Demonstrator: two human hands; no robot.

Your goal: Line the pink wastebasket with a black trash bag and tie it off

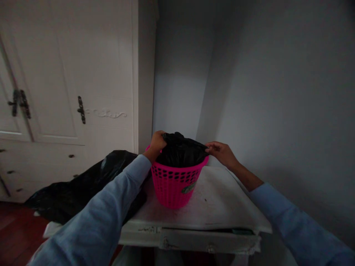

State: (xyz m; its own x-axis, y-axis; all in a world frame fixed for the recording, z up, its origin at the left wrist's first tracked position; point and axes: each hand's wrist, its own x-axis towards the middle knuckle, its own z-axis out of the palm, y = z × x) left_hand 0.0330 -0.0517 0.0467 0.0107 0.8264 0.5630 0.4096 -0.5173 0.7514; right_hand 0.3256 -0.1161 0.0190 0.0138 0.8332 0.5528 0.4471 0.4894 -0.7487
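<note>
A bright pink plastic basket (177,186) with holes below its rim stands upright on a white table (222,201). Inside its mouth sits a black plastic bag (183,151), part of it bunched above the rim. My left hand (157,142) grips the bag's edge at the basket's left side, fingers partly hidden behind the plastic. On the right, my right hand (220,152) pinches the bag's edge between thumb and fingers, just above the rim. A green label (189,187) shows on the basket's front.
Another black plastic sheet or bag (83,192) lies crumpled on the table's left, hanging over its edge. A white wardrobe (108,66) with dark handles stands behind on the left. A grey wall (277,92) borders the table on the right. The floor (22,229) is reddish.
</note>
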